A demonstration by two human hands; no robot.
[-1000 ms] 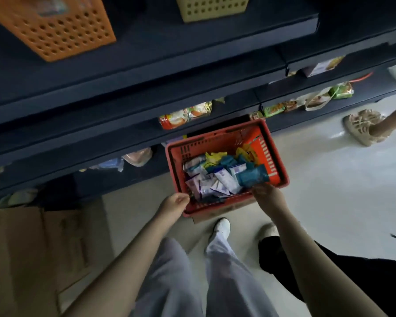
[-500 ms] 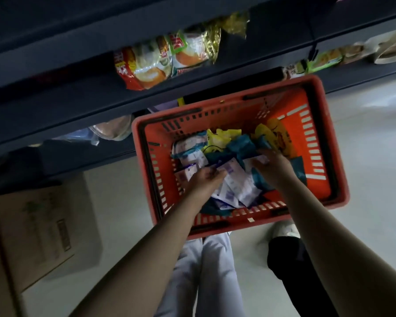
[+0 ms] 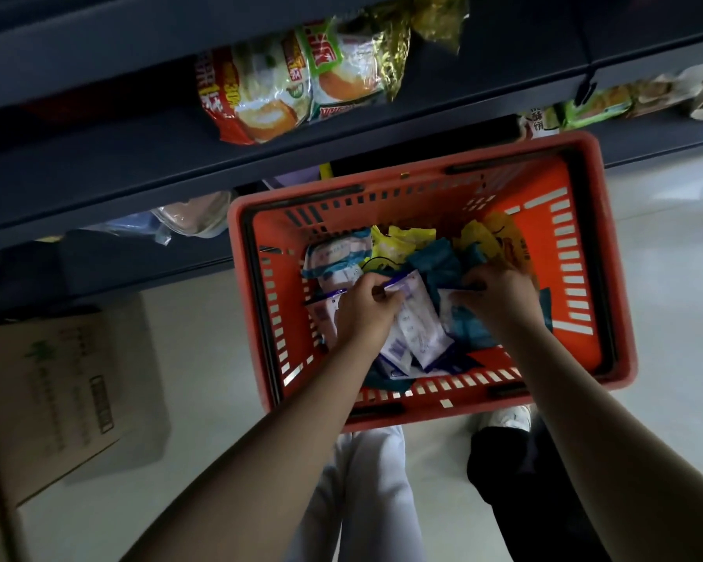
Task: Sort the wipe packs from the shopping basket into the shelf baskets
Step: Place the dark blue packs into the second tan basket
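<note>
A red shopping basket (image 3: 577, 253) stands on the floor below me, against the dark shelf. Inside lie several wipe packs: white-and-purple ones (image 3: 417, 326), teal ones (image 3: 431, 259), yellow ones (image 3: 398, 241) and a pale blue-edged one (image 3: 333, 257). My left hand (image 3: 364, 314) is down in the basket, fingers pinching the top edge of a white-and-purple pack. My right hand (image 3: 500, 298) is beside it, fingers closed on a white pack lying over the teal ones. No shelf baskets are in view.
Dark shelves (image 3: 139, 164) run across the top, with snack bags (image 3: 285, 83) and more packets (image 3: 597, 103) on them. A cardboard box (image 3: 57, 399) sits on the floor at left. My legs and shoes (image 3: 508, 417) are just behind the basket.
I have bent closer, so the basket looks larger. Both hands went from the basket's near rim down into the packs and have closed on white packs.
</note>
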